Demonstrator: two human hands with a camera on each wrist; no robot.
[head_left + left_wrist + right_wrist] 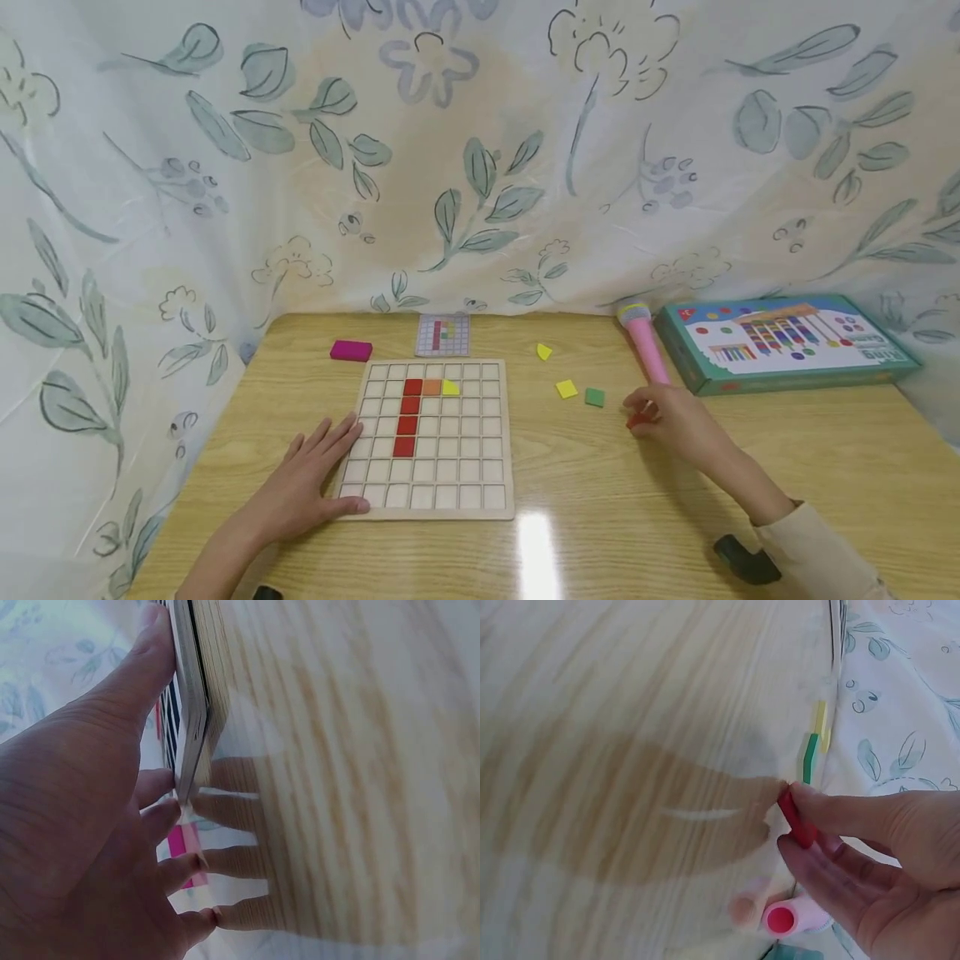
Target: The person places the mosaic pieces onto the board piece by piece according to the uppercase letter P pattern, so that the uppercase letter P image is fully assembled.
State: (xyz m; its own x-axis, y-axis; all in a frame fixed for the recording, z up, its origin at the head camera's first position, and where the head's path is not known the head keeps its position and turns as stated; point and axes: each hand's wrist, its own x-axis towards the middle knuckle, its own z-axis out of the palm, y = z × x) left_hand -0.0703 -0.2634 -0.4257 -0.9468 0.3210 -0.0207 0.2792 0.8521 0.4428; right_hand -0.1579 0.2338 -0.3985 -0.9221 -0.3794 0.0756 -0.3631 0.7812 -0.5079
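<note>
A wooden grid board (457, 471) lies flat on the table with several red square tiles (407, 425) in a column, an orange tile (432, 387) and a yellow piece (451, 387) beside them. Along the board's left edge rests my left hand (303, 483), fingers spread and straight, the thumb at the lower left corner. My right hand (675, 421) pinches a red tile (796, 817) between thumb and fingers, on the board's right side. Left of that hand lie a green tile (595, 397), a yellow square tile (566, 389) and a smaller yellow piece (543, 352).
Behind the board lies a printed pattern card (443, 335), with a magenta block (351, 351) to its left. At the back right are a pink toy microphone (645, 342) and a green toy box (787, 343). A floral curtain (480, 167) hangs behind the table (585, 500).
</note>
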